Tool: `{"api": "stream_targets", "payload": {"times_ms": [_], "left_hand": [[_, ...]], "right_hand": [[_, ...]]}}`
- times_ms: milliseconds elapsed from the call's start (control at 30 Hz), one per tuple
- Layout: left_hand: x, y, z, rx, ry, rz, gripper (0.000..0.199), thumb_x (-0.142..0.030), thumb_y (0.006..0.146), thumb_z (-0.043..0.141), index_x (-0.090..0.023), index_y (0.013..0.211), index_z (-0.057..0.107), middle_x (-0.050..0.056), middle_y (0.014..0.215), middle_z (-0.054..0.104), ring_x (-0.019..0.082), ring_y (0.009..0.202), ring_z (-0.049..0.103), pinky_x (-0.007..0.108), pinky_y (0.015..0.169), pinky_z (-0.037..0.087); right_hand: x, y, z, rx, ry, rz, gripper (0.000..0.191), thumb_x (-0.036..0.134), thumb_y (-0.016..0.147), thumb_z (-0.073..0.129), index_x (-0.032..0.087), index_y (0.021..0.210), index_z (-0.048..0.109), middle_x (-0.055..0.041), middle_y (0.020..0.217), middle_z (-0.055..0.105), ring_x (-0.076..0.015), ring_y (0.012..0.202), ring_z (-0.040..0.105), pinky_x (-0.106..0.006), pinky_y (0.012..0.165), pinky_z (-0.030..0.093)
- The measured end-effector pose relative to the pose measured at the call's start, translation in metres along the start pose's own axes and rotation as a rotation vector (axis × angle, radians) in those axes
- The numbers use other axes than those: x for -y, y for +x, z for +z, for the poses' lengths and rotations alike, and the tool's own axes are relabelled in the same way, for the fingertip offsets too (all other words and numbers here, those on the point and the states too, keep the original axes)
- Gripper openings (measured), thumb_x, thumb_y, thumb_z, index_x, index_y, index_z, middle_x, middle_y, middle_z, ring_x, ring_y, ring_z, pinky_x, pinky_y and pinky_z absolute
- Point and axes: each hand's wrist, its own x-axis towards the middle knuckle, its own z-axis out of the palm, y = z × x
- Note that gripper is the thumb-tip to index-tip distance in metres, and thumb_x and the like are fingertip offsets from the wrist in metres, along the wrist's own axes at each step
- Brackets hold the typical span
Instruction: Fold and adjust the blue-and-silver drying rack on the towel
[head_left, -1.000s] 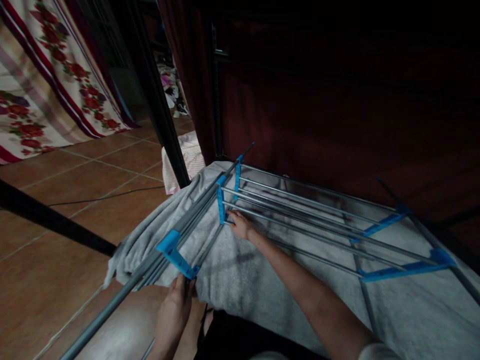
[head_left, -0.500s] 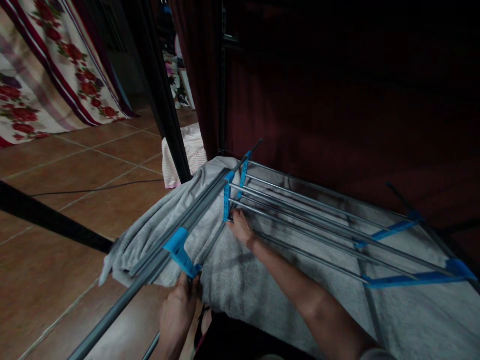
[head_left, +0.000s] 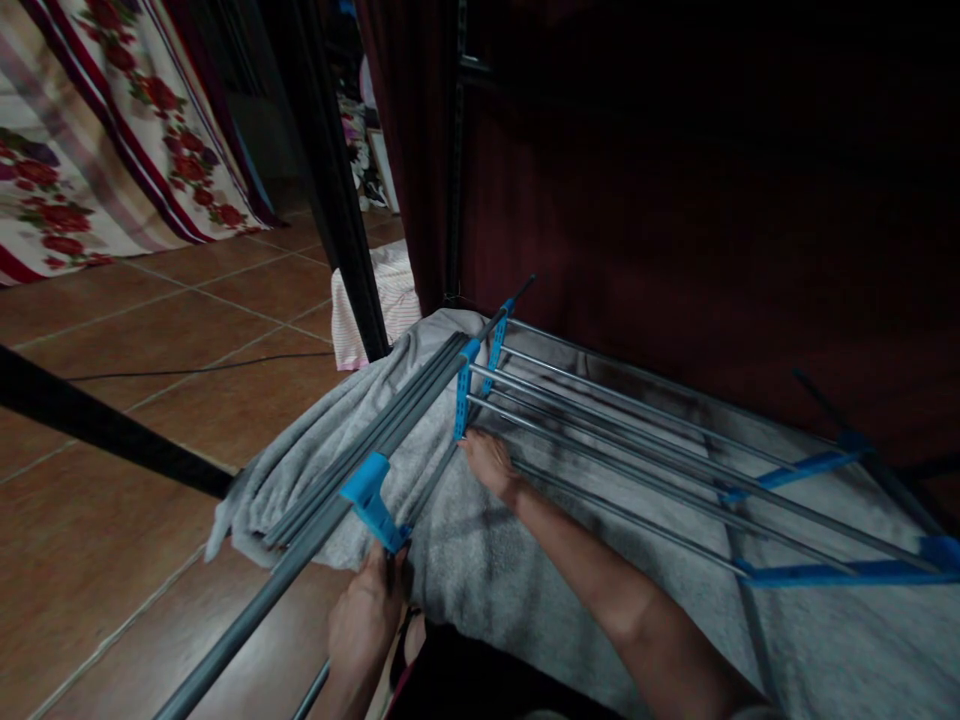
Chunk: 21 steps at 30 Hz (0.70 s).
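A partly assembled drying rack (head_left: 637, 440) of grey metal tubes and blue plastic brackets lies across a grey blanket. My left hand (head_left: 367, 605) is closed around the frame tube just below a blue angled bracket (head_left: 373, 500); part of its grip is hidden. Farther along the rack, my right hand (head_left: 487, 462) has its fingers closed at the lower end of an upright blue slotted bracket (head_left: 463, 395), where a thin rod meets it. Several parallel grey tubes (head_left: 375, 460) run slanting between the two hands. The right fingertips are partly hidden.
The grey blanket (head_left: 480, 560) covers the surface under the rack. Black metal posts (head_left: 330, 190) and a black bar (head_left: 112, 430) stand to the left. A dark red curtain (head_left: 600, 250) hangs behind. On the tiled floor (head_left: 172, 330) lie a cable (head_left: 202, 370) and a striped cloth (head_left: 375, 300).
The whole scene has shifted slightly to the right in view. Both hands stay at about the same places on the drying rack, the right hand with its fingers slightly lower.
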Motion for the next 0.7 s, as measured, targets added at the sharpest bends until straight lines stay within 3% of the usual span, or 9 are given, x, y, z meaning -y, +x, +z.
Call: {"api": "stream_targets", "payload": {"times_ms": [400, 700], "left_hand": [[0.005, 0.006, 0.004, 0.050, -0.055, 0.005, 0.045, -0.039, 0.108, 0.028, -0.021, 0.143, 0.051, 0.015, 0.113, 0.079, 0.033, 0.104, 0.076, 0.034, 0.074, 0.044], [-0.018, -0.005, -0.004, 0.040, 0.029, -0.091, 0.049, -0.040, 0.109, 0.024, -0.019, 0.146, 0.048, 0.017, 0.116, 0.078, 0.034, 0.105, 0.076, 0.036, 0.075, 0.044]], "right_hand": [[-0.005, -0.002, -0.008, 0.057, 0.031, -0.028, 0.024, 0.028, 0.110, 0.049, 0.018, 0.114, 0.070, -0.0094, 0.120, 0.077, -0.0200, 0.110, 0.070, -0.027, 0.085, 0.043], [-0.007, 0.002, -0.007, 0.113, 0.129, 0.051, 0.024, 0.030, 0.109, 0.048, 0.022, 0.113, 0.070, -0.0105, 0.126, 0.075, -0.0219, 0.120, 0.067, -0.027, 0.094, 0.045]]}}
